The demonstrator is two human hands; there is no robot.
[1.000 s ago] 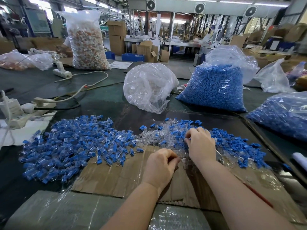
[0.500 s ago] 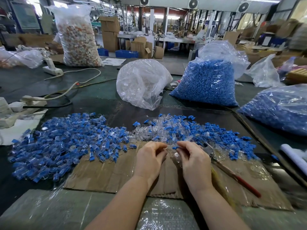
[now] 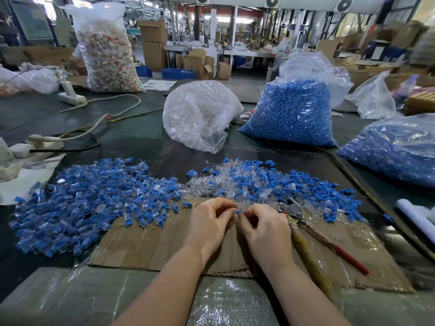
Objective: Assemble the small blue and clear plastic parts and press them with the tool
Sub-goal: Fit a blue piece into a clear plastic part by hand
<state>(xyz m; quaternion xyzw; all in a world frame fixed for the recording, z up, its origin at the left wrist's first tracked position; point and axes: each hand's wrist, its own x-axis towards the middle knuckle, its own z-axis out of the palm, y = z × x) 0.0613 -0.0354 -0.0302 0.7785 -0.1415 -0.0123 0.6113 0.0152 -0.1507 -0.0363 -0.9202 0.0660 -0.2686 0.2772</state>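
Observation:
My left hand (image 3: 209,222) and my right hand (image 3: 263,227) meet over the cardboard sheet (image 3: 146,245). The right fingertips pinch a small blue part (image 3: 239,212). My left fingers are curled toward it, and what they hold is hidden. Behind the hands lies a heap of loose clear and blue parts (image 3: 266,182). To the left spreads a pile of joined blue-and-clear pieces (image 3: 87,203). The pressing tool (image 3: 303,220), metal-headed with a red handle, lies on the cardboard just right of my right hand.
A clear bag (image 3: 200,114) and two bags of blue parts (image 3: 292,114) (image 3: 400,147) stand behind the piles. Power strips and cables (image 3: 47,140) lie at the left. A white roll (image 3: 416,217) sits at the right edge. Tall bag of mixed pieces (image 3: 106,50) at back left.
My right hand pulled back from the loose heap with a blue part. Both hands have come together at the middle of the cardboard, uncovering the tool.

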